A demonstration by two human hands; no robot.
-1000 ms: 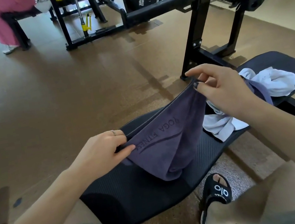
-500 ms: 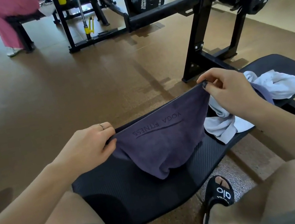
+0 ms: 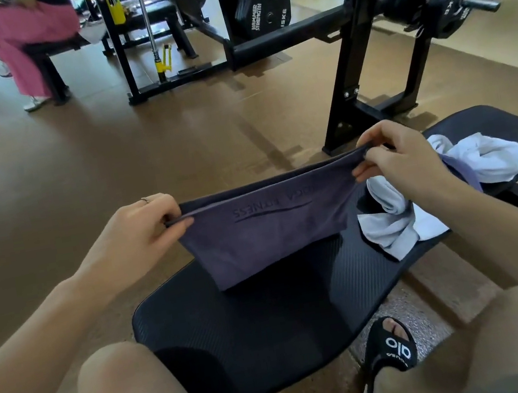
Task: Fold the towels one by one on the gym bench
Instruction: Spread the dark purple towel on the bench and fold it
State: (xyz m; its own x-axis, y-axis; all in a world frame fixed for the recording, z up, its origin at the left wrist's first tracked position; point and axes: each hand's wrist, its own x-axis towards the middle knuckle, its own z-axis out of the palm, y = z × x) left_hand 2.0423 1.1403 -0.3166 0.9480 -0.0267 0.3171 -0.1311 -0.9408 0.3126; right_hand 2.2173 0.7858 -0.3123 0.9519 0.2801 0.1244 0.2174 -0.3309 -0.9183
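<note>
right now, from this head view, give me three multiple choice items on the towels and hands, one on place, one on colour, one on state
1. Where does the crumpled white towel lie?
A. on the floor
B. on the bench, to the right of the held towel
C. over a knee

2. What colour is the held towel?
A. dark purple
B. yellow
C. pink

3. How is the held towel being handled?
A. lying flat on the bench
B. held by one hand only
C. pinched at its top edge by the left hand and the right hand

Answers: 1 B, the white heap sits on the black pad; 2 A, its cloth is purple; 3 C, it hangs between both hands.
</note>
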